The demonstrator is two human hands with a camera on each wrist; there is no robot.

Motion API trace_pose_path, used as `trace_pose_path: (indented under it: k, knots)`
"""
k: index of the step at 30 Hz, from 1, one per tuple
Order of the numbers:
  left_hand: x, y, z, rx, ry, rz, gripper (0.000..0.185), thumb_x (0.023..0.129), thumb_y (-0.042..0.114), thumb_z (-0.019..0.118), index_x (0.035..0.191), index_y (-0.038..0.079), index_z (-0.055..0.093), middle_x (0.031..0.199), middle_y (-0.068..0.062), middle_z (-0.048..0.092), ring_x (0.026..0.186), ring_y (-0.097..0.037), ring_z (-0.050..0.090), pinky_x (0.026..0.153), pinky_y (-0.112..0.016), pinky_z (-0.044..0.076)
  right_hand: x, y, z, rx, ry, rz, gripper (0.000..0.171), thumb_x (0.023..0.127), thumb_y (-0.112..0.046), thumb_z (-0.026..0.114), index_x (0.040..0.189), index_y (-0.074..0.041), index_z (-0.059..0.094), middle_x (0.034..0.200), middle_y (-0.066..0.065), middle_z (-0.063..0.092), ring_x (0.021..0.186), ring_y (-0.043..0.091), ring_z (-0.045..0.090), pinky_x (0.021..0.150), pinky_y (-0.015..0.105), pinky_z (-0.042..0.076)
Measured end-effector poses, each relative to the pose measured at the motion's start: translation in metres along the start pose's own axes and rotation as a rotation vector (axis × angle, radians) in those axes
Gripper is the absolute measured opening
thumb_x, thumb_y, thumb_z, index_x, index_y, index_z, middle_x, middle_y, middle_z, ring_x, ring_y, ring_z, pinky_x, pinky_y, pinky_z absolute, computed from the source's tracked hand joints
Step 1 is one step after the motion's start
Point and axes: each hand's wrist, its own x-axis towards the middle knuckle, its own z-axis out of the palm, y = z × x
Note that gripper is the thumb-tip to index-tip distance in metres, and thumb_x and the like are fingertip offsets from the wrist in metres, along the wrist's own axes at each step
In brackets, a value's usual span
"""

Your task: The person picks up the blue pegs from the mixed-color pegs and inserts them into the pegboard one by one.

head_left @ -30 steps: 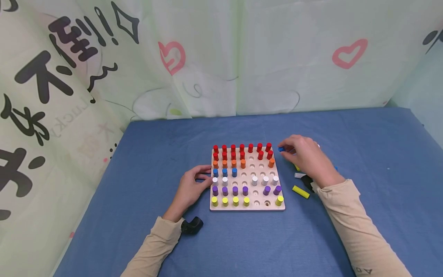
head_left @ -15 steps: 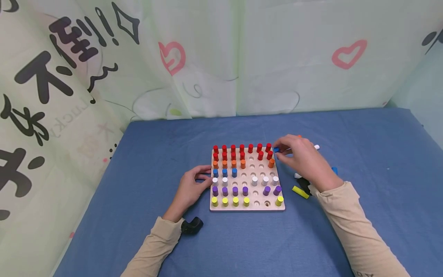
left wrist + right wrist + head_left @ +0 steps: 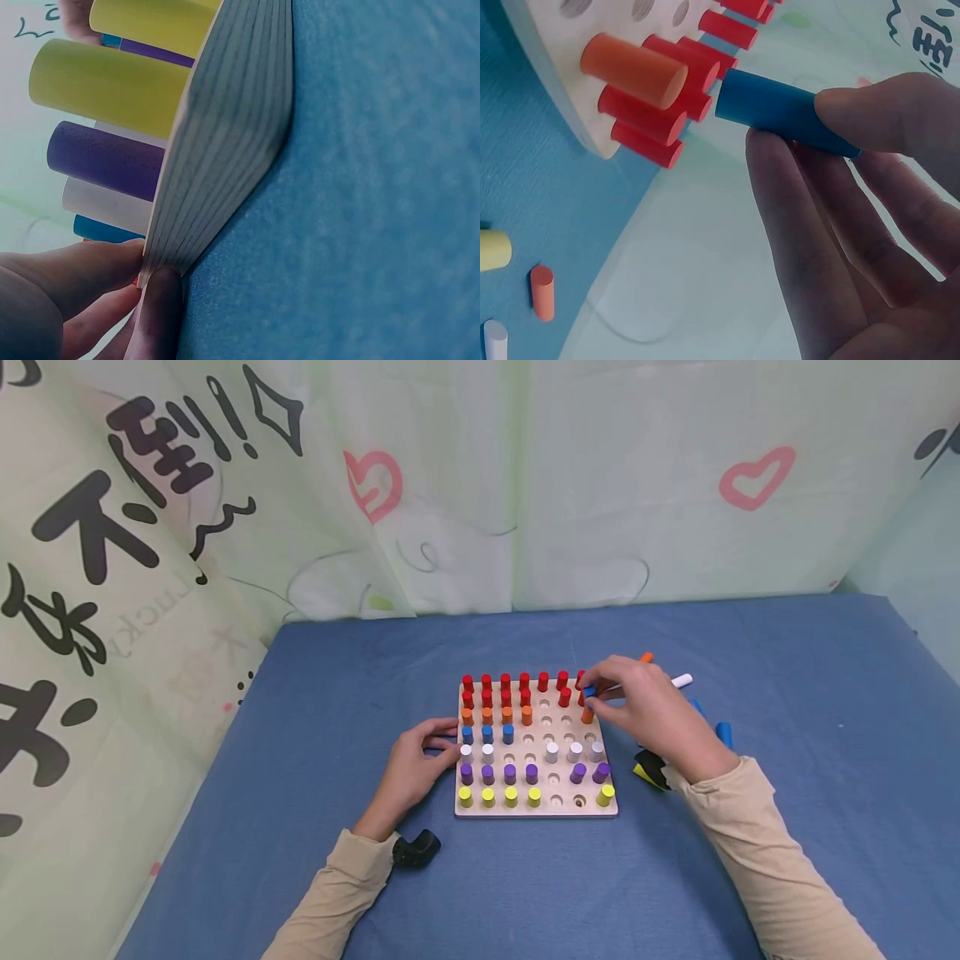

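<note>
Head view: my right hand [image 3: 645, 714] pinches blue peg [image 3: 589, 692] between thumb and fingers, over upper right of peg board [image 3: 536, 806], beside red pegs [image 3: 504, 687]. My left hand [image 3: 414, 768] grips board's left edge, fingers curled on it. Loose pegs [image 3: 681, 681] lie on blue cloth [image 3: 525, 885], right of board.

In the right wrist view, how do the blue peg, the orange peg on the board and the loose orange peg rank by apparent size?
1. Blue peg, nearest the camera.
2. Orange peg on the board.
3. Loose orange peg, likely only farther away.
</note>
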Motion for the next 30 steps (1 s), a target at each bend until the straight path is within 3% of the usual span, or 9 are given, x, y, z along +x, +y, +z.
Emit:
trace_pose_path:
  k: [8, 21, 30]
  knots:
    - [-0.001, 0.001, -0.001, 0.003, -0.004, -0.008, 0.04, 0.092, 0.013, 0.071, 0.131, 0.009, 0.063, 0.121, -0.006, 0.067, 0.099, -0.019, 0.065, 0.082, -0.032, 0.058, 0.0, -0.007, 0.003, 0.013, -0.027, 0.01, 0.023, 0.087, 0.004, 0.069, 0.11, 0.002, 0.069, 0.107, 0.014, 0.068, 0.096, 0.03, 0.07, 0.084, 0.047, 0.058]
    - [0.0, 0.001, 0.0, 0.01, -0.001, -0.011, 0.04, 0.092, 0.013, 0.071, 0.131, 0.01, 0.063, 0.122, -0.006, 0.067, 0.1, -0.019, 0.065, 0.084, -0.033, 0.058, 0.004, -0.011, 0.014, 0.032, -0.033, -0.067, 0.016, 0.086, 0.003, 0.071, 0.101, -0.002, 0.071, 0.098, 0.008, 0.068, 0.085, 0.019, 0.068, 0.077, 0.04, 0.059]
    - [0.0, 0.001, 0.0, 0.011, 0.001, -0.013, 0.04, 0.092, 0.013, 0.071, 0.13, 0.01, 0.063, 0.122, -0.006, 0.066, 0.1, -0.019, 0.064, 0.084, -0.033, 0.058, 0.008, -0.018, 0.018, 0.066, -0.091, -0.024, 0.018, 0.085, 0.003, 0.071, 0.103, 0.001, 0.07, 0.099, 0.01, 0.068, 0.089, 0.024, 0.07, 0.081, 0.042, 0.06]
